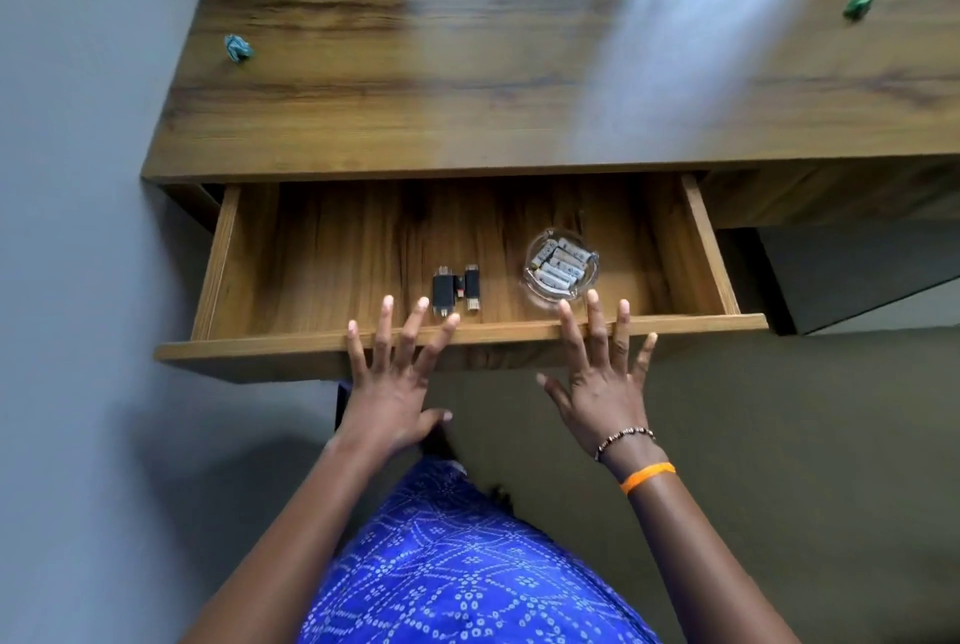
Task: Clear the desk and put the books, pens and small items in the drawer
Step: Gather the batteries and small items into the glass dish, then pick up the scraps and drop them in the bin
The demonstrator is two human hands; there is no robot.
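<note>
The drawer stands pulled out from under the wooden desk, its front rail at about six o'clock from the desktop's middle. The left hand is spread wide over that rail, fingers apart and holding nothing, fingertips reaching just over the edge toward the black USB sticks, which lie on the drawer floor at twelve o'clock from it. The right hand is likewise splayed and empty, fingers over the rail, with a beaded bracelet and an orange band on its wrist. Just beyond its fingertips, at eleven o'clock, sits a clear glass dish of batteries. On the desk, a crumpled teal scrap lies at nine o'clock by the left edge, and a green one at two o'clock.
</note>
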